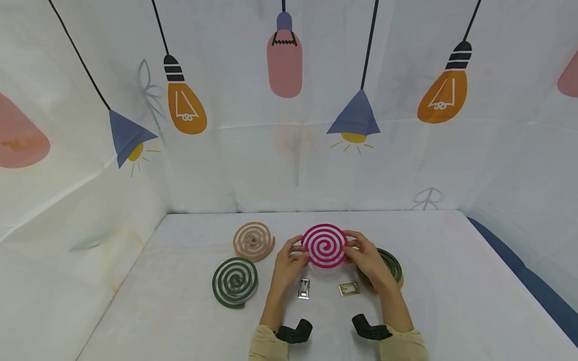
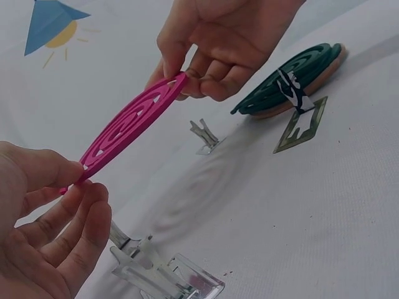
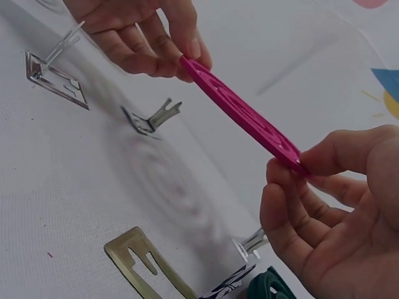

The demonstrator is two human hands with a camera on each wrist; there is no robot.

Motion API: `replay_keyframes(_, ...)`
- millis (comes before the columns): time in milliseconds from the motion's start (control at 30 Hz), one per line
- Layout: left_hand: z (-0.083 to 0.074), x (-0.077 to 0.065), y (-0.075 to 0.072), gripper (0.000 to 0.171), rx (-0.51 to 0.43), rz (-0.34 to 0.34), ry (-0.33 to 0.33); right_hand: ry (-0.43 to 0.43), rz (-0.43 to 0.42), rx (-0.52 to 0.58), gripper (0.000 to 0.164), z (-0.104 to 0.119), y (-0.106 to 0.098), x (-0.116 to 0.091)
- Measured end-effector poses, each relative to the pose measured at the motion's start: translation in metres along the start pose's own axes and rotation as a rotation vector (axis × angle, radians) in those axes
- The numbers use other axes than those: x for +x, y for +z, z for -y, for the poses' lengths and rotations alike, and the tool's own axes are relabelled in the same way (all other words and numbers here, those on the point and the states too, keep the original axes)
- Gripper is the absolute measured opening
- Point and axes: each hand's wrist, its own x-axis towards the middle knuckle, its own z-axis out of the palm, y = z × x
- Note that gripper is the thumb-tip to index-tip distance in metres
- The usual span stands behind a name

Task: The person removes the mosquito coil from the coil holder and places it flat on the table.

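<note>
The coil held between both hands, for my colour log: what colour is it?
The coil is deep pink, best seen in the head view.

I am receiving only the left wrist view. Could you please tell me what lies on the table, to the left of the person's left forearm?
Observer: In the head view, a dark green coil lies flat there.
Operator: Thank you. Is there one more thing behind this coil, farther from the person?
Observer: Yes, a tan coil lies just behind it.
Operator: I see the pink coil almost from its edge. How does it appear to the head camera?
Observer: There it shows its broad face, so the whole spiral pattern can be read.
</note>
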Motion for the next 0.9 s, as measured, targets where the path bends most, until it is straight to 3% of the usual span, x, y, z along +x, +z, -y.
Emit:
replay_keyframes(333, -0.030, -0.015, 0.001, 0.047, 0.018, 0.033, 0.006, 0.007, -0.037, -0.044, 0.040, 0.000, -0.003, 0.001)
replay_keyframes(733, -0.029, -0.015, 0.006, 0.048, 0.047, 0.057, 0.060, 0.006, -0.064, -0.109, 0.038, 0.000, -0.008, -0.002)
replay_keyframes(900, -0.032, -0.017, 0.007, 0.048, 0.056, 0.063, 0.047, 0.001, -0.071, -0.130, 0.038, 0.002, -0.009, -0.003)
